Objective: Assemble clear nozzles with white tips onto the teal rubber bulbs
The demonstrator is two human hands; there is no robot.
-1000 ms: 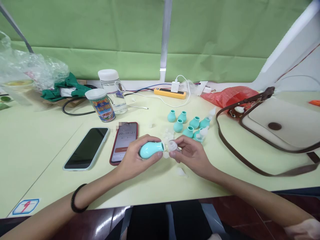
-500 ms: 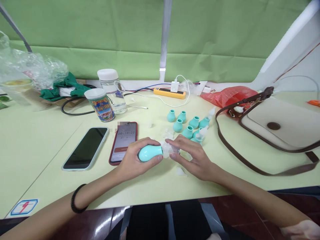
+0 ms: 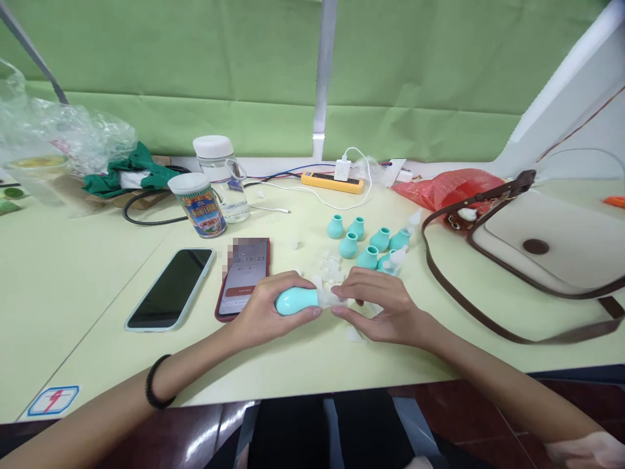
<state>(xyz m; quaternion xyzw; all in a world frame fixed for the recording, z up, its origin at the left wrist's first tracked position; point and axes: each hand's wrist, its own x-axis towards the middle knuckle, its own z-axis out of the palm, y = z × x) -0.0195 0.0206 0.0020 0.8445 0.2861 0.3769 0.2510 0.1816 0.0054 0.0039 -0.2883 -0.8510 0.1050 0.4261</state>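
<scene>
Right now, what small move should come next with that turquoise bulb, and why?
Probably a gentle push of the translucent piece toward the turquoise bulb: the left hand holds the bulb, the right hand holds the piece, and the parts meet at the bulb's mouth, though how firmly is unclear.

The glossy turquoise bulb [image 3: 297,301] lies on its side within the grip of the left hand [image 3: 267,305], its rounded end toward the palm and its narrower neck pointing out past the fingertips toward the right hand [image 3: 383,305]. Against that neck, between the two grips, sits a frosted, see-through fitting [image 3: 327,299], roughly in line with the bulb, its far end partly hidden among the right fingers; how deeply it is seated cannot be told.
</scene>
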